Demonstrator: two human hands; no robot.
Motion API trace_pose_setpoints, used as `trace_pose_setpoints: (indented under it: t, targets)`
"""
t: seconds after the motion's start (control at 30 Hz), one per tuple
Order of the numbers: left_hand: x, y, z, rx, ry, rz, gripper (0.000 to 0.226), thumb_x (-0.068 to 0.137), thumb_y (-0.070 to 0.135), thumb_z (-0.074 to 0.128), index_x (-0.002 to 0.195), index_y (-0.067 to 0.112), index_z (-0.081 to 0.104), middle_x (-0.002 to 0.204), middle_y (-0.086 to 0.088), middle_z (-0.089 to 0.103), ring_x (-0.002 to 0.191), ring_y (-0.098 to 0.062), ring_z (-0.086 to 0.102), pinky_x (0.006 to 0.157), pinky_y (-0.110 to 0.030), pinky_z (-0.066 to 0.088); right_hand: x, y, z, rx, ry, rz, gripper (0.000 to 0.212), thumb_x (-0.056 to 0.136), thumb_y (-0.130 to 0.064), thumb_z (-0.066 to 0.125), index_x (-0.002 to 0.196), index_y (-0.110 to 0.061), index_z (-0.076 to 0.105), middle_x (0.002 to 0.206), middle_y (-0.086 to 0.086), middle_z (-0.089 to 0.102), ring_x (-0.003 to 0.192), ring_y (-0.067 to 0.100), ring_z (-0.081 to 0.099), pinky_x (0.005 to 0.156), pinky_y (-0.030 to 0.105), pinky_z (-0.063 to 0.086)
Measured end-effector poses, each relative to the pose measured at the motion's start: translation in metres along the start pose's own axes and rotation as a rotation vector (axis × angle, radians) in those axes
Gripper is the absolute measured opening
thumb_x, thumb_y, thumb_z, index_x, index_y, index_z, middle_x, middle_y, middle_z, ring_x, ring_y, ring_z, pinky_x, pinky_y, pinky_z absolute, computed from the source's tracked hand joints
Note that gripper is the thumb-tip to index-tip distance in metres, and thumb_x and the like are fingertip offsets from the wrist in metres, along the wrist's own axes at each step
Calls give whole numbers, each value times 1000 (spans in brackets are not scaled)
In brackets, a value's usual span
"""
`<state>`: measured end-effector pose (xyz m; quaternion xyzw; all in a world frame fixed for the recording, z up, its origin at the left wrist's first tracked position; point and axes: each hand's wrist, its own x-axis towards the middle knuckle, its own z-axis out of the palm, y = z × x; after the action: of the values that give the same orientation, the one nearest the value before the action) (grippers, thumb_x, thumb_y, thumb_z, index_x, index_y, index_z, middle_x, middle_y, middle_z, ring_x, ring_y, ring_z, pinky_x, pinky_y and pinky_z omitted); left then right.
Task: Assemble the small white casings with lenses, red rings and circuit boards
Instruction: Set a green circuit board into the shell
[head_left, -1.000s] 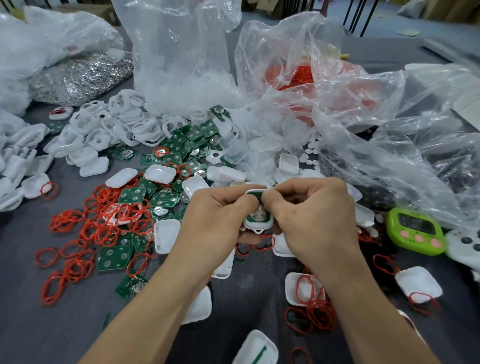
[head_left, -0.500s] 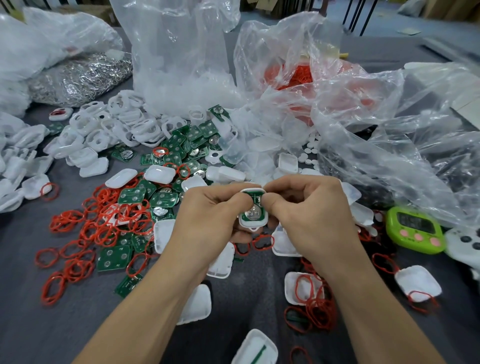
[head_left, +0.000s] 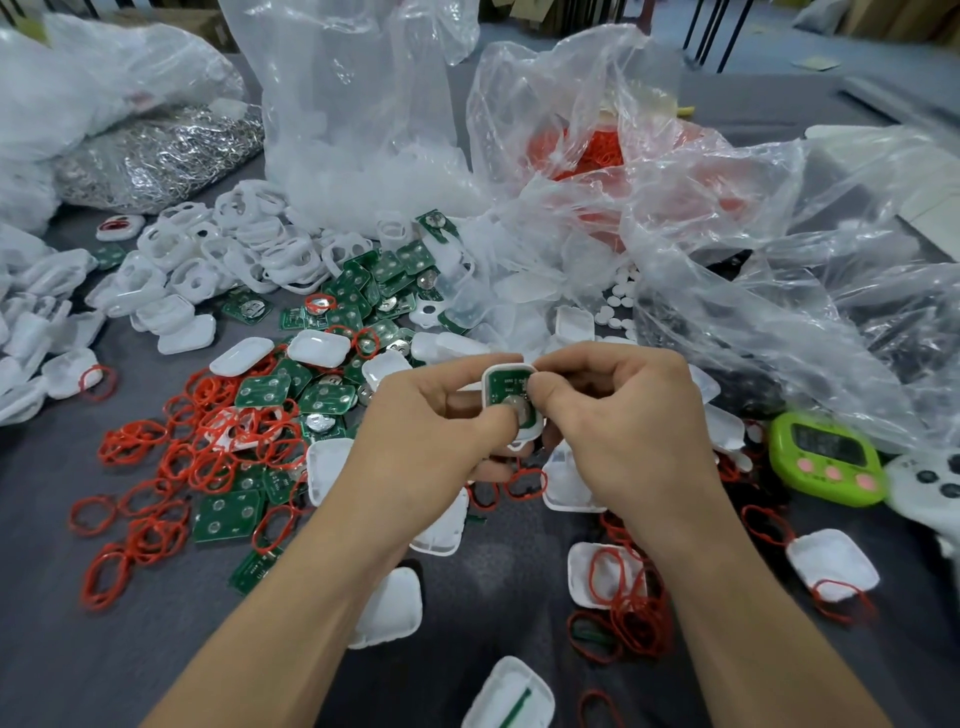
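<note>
- While my left hand (head_left: 426, 447) and right hand (head_left: 628, 431) pinch it mid-air, the casing (head_left: 500, 368) carries its circuit board (head_left: 506, 387).
- Light, stiff, probably slippery: I would grip the rims.

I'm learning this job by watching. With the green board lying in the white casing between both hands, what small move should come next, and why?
Probably press the circuit board down with both thumbs until it sits flat in the casing. The left hand and right hand both grip the casing, thumbs on the board; whether it is fully seated cannot be told.
</note>
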<state>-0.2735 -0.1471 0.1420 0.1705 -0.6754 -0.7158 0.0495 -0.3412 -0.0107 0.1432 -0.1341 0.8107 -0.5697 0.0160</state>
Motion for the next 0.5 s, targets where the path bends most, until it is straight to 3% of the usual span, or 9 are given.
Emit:
trace_pose_setpoints:
  t: [0.3, 0.5]
  targets:
    - [2, -3, -1, -52, 29, 22, 37, 88, -13, 64, 108, 14, 80, 81, -15, 79, 63, -19, 74, 57, -24, 60, -4, 0, 6, 26, 33, -6, 17, 81, -16, 79, 71, -29, 77, 65, -13, 74, 60, 6, 71, 60, 28, 58]
    - [3, -7, -3, 8, -34, 18, 36, 94, 1, 62, 119, 24, 74, 88, -11, 79, 72, -20, 77, 60, -26, 60, -3, -2, 3, 4, 7, -56, 25, 83, -13, 79, 70, -33, 75, 64, -17, 73, 56, 0, 69, 52, 12, 51]
